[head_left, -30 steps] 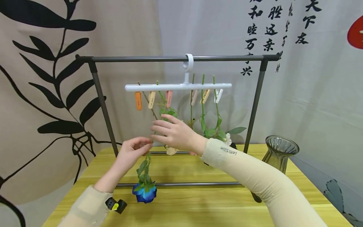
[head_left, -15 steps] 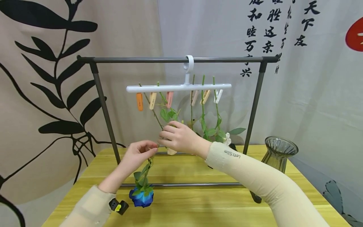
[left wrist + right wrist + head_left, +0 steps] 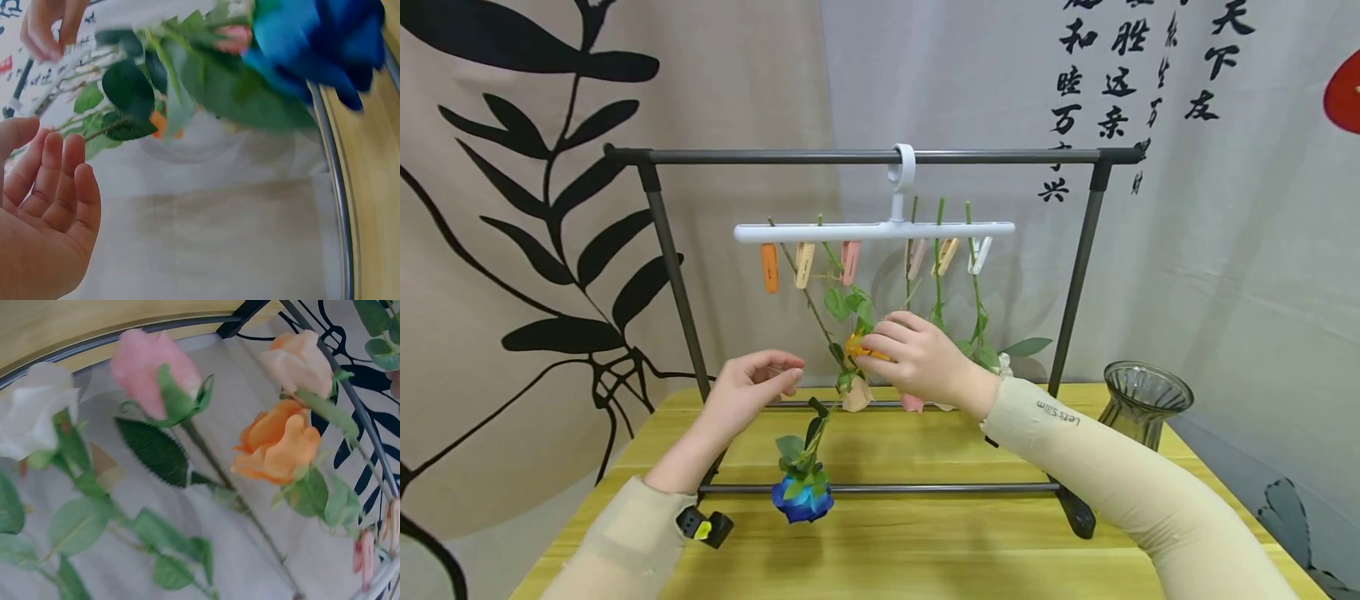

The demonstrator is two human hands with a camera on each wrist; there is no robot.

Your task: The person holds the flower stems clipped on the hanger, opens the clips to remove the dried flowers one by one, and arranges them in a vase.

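Note:
A blue rose [image 3: 802, 498] hangs head down in front of the rack, its leafy stem slanting up to my right hand [image 3: 925, 362], which pinches it. A thin stem end shows above those fingers. My left hand [image 3: 756, 383] is apart from the rose, fingers loosely bent with nothing between them; the left wrist view shows its bare palm, with the blue bloom large above. Near my right fingers hangs an orange rose [image 3: 278, 444]. In the right wrist view a pink rose [image 3: 153, 372], a peach rose [image 3: 300, 362] and a white rose [image 3: 34, 412] hang close by.
A white hanger [image 3: 820, 233] hooks over the dark rack's top bar [image 3: 760, 157]. Under it are several clips, among them an orange clip [image 3: 769, 268] at the left end, beside the clipped stems. A glass vase [image 3: 1142, 400] stands at the wooden table's right.
My left hand has let go of the blue rose's stem and drawn back slightly left. My right hand has moved right with the stem, and the bloom has swung right and up.

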